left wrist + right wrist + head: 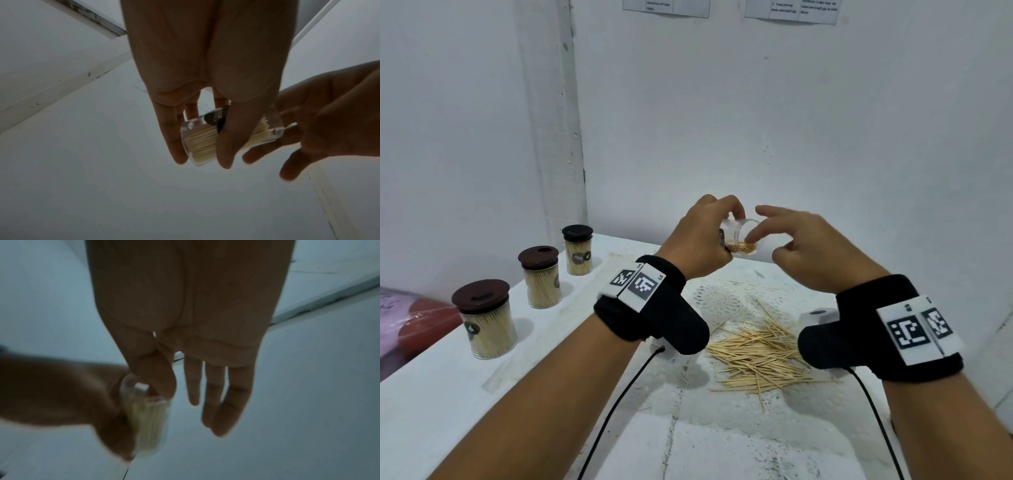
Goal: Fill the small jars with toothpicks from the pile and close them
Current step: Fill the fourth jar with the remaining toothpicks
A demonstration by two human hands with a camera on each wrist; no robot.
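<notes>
Small clear jar (pixel 739 237): open, no lid on it, lying tilted on its side in the air above the far end of the table (pixel 441 404), mouth pointing right; a layer of pale toothpicks (pixel 200 141) is lying lengthwise along its lower wall, filling it only in part; a dark label is showing on its side. Toothpick pile (pixel 760 356): loose, pale wooden sticks lying criss-crossed on the table's white lace cover, below and nearer than the held jar. Three filled jars, standing upright in a row along the table's left edge, each packed with toothpicks and closed: near jar (pixel 486 318) with brown lid, middle jar (pixel 540 277) with brown lid, far jar (pixel 578 249) with black lid.
</notes>
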